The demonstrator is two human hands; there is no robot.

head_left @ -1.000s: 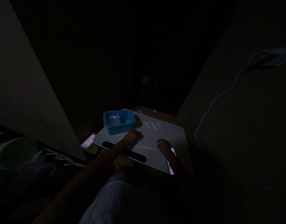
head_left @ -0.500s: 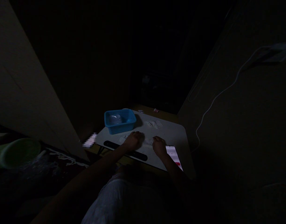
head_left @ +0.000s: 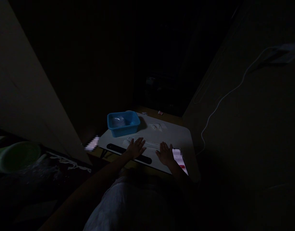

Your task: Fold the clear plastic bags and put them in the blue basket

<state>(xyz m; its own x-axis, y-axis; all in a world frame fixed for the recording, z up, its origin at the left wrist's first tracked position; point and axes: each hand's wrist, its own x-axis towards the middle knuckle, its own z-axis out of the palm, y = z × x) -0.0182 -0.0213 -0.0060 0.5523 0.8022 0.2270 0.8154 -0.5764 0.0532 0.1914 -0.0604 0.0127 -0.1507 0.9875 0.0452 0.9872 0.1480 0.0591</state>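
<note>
My left hand [head_left: 136, 148] is over the near part of a small white table [head_left: 176, 131], palm down with its fingers spread. To its right, my right hand [head_left: 165, 154] also has its fingers stretched out, beside a lit phone [head_left: 180, 162]. Just beyond the fingertips lies a long, thin white strip [head_left: 149, 144], too dim to name for certain; it looks like thin plastic or paper. Another crumpled white piece [head_left: 157, 126] lies farther back on the table.
A blue plastic basin [head_left: 123, 124] with something clear inside stands at the table's back left. A black slot [head_left: 144, 159] runs along the near edge. A white cable [head_left: 218, 102] hangs by the right wall. On the left is a green basket [head_left: 20, 157].
Both hands were curled with fingers down on the white strip; now their fingers are spread flat. The strip between them shows more plainly.
</note>
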